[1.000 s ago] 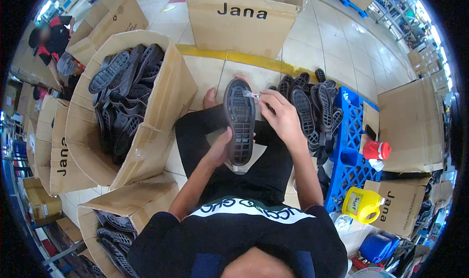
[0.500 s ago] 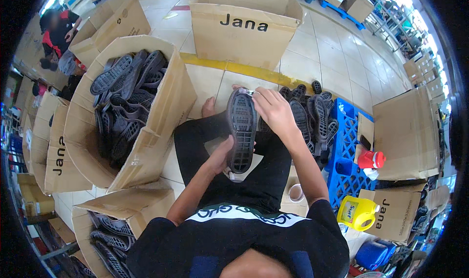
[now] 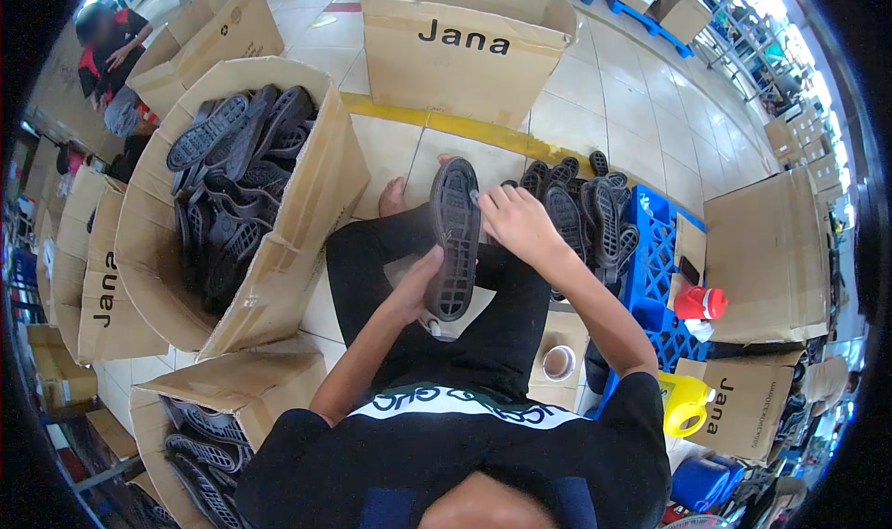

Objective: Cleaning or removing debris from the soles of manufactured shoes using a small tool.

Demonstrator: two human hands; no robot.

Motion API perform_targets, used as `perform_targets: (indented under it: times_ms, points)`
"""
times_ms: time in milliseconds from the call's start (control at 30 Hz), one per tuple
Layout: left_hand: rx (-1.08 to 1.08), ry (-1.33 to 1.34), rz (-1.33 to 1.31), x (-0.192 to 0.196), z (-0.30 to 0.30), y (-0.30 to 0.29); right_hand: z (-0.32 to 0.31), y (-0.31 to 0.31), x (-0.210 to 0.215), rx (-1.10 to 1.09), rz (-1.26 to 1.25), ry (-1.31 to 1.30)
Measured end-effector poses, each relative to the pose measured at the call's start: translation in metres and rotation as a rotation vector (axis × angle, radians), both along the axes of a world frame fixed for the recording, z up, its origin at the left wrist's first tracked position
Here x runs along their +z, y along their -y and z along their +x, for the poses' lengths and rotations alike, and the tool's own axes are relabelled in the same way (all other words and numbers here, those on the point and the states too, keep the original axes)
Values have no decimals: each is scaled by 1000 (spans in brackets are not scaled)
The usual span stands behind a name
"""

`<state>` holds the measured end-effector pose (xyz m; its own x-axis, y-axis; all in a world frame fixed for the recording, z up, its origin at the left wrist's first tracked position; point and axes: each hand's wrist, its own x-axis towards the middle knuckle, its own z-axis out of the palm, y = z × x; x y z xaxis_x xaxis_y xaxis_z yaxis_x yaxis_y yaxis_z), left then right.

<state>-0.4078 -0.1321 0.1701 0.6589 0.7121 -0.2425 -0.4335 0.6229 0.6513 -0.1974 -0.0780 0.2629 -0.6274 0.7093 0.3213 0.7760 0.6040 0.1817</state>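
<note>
My right hand (image 3: 516, 218) had shifted from the far tip of the dark sole (image 3: 455, 241) down to its right edge. The sole was between my hands over my black trousers (image 3: 372, 250), long axis running away from me, my left hand (image 3: 413, 287) closed around its near left side. My right hand pinched a small pale thing (image 3: 475, 196), forearm (image 3: 599, 306) slanting inward.

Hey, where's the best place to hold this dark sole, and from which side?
Probably by the lower left rim of the dark sole, coming from the left, where the left hand has it. The long sole shows its gridded face to the camera, so its side offers an edge to clasp, and the right hand is at the upper right rim.
</note>
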Motion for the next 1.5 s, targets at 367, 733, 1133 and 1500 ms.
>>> perform_targets:
  times_ms: [367,733,1133,1500]
  points:
    - [158,-30,19,1,13,-7,1,53,-3,76,-264,-32]
    - [247,36,156,5,21,-29,-5,91,-10,117,-512,-175]
    - [165,181,-102,-8,20,-18,-23,62,-4,-164,-481,-982]
    - [208,165,-126,-15,18,-15,-28,47,-7,37,-130,-437]
